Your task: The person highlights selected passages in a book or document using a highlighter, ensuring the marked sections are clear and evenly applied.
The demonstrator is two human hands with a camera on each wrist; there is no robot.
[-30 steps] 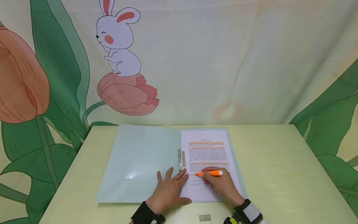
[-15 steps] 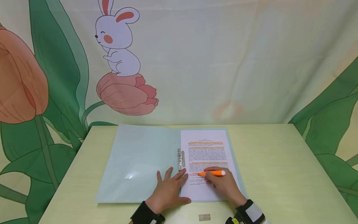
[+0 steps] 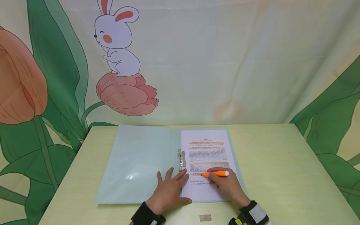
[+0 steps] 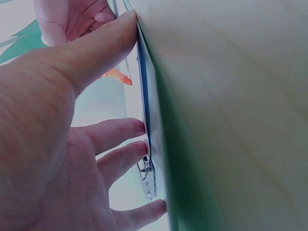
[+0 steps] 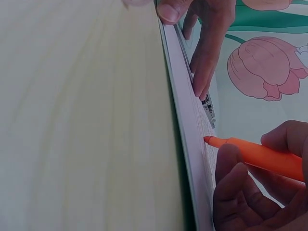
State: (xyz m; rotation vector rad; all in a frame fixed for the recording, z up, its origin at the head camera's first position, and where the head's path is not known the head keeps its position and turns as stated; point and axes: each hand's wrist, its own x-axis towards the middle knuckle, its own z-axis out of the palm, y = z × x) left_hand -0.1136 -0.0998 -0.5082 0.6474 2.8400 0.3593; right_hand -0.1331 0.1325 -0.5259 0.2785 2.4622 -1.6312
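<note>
Since the earlier head frames, the orange marker [image 3: 220, 173] is sliding slightly right along a line of print, and the right hand [image 3: 229, 188] is moving with it. In the head view, that hand is pinching the marker, whose tip is lying over the lower half of the paper [image 3: 207, 158]; orange bands are covering several lines of print. The left hand [image 3: 169, 192] is resting across the folder [image 3: 137, 168] and the paper's left edge, fingers spread, gripping nothing, just below the metal clip [image 3: 182, 158]. 1 small grey block [image 3: 205, 217] is lying on the table [image 3: 287, 175], between the wrists.

In the left wrist view, the left thumb [image 4: 103, 43] is touching the folder's near edge, and 3 fingers [image 4: 120, 133] are lying apart near the clip.

In the right wrist view, the right thumb and fingers are pinching the marker's barrel; whether its tip is touching paper, I cannot tell.
</note>
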